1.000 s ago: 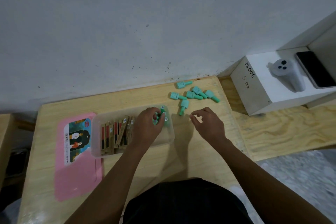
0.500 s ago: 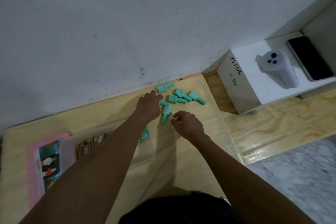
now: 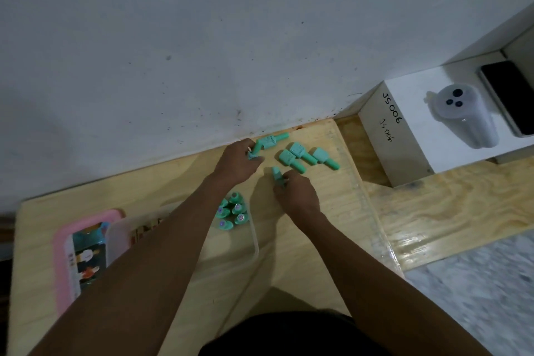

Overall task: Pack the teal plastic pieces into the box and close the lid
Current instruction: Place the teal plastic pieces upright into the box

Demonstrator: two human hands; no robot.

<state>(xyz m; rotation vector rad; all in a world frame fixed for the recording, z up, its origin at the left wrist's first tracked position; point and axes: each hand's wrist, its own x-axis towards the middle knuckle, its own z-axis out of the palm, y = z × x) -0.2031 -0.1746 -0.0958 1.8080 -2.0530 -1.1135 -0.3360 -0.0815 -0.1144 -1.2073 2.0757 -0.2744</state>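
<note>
- left hand (image 3: pixel 239 162), arm stretched forward, grip curled round a teal piece (image 3: pixel 255 152) near the wall (image 3: pixel 202 52);
- right hand (image 3: pixel 297 193)'s grip pinches a second teal piece (image 3: pixel 276 174);
- packed pieces (image 3: pixel 232 212) stand in the clear box (image 3: pixel 256 243)
</note>
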